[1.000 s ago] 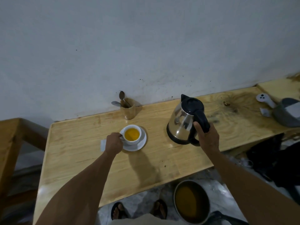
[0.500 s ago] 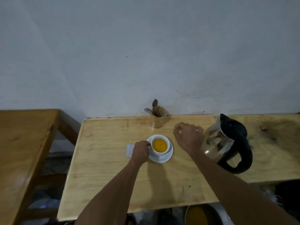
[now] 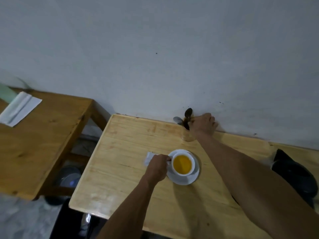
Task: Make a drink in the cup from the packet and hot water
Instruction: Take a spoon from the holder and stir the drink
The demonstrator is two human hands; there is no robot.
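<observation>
A white cup (image 3: 183, 164) full of orange-yellow drink stands on a white saucer (image 3: 191, 179) in the middle of the light wooden table (image 3: 124, 178). My left hand (image 3: 158, 167) grips the cup's handle from the left. A white packet (image 3: 149, 156) lies flat just behind that hand, partly hidden. At the back by the wall, my right hand (image 3: 204, 125) is over the small wooden holder (image 3: 187, 136), fingers curled at the spoons (image 3: 188, 112); whether it grips one is hidden. The black-handled kettle (image 3: 293, 171) sits at the right edge, mostly behind my right forearm.
A second, darker wooden table (image 3: 39, 135) stands to the left with a folded white paper (image 3: 19, 107) on it. A gap separates the two tables, with dim objects on the floor below. The white wall runs right along the table's back edge.
My right hand let go of the kettle handle, crossed over the cup and reached the spoon holder. The view swung left. My left hand stayed on the cup's handle.
</observation>
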